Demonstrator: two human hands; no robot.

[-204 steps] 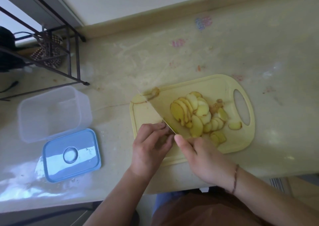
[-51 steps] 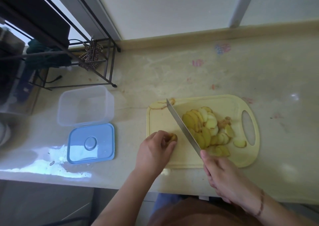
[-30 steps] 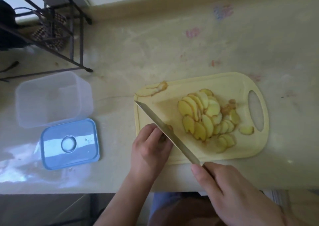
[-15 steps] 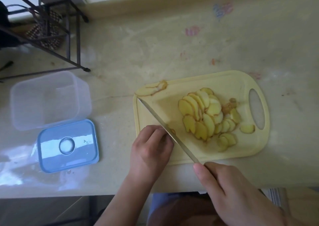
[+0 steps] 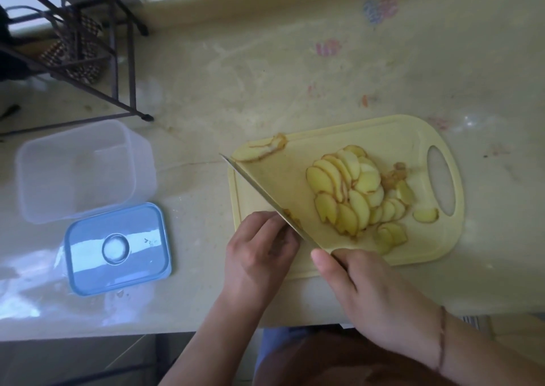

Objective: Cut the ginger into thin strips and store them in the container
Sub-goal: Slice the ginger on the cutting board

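The right hand (image 5: 380,300) is wrapped around the handle of a knife (image 5: 265,199), fingers curled over it so the handle itself is hidden; the forefinger lies along the top near where the blade begins. From that grip the blade runs away and to the left, slanting across the near-left part of the yellow cutting board (image 5: 383,137), with its tip just past the board's left edge. Right against the blade's left side, the left hand (image 5: 259,255) sits with fingers curled down onto the board, knuckles close to the steel. It appears to be pinning a small ginger piece (image 5: 290,217), of which only a sliver shows beside the blade; how much is under the fingers is hard to tell.

On the far side of the blade from that hand, to the right, a fanned pile of ginger slices (image 5: 354,191) lies in the middle of the board, a single slice (image 5: 425,215) resting apart from it near the handle hole. Beyond the knife tip, at the board's far-left corner, lie a few ginger peelings (image 5: 259,151).

Well to the left of both hands, off the board, a clear plastic container (image 5: 79,170) stands open on the pale countertop (image 5: 265,70) with no ginger in it. Its blue lid (image 5: 118,248) lies flat just in front of it, nearer the person. A dark metal rack (image 5: 88,46) stands at the far-left corner of the counter.
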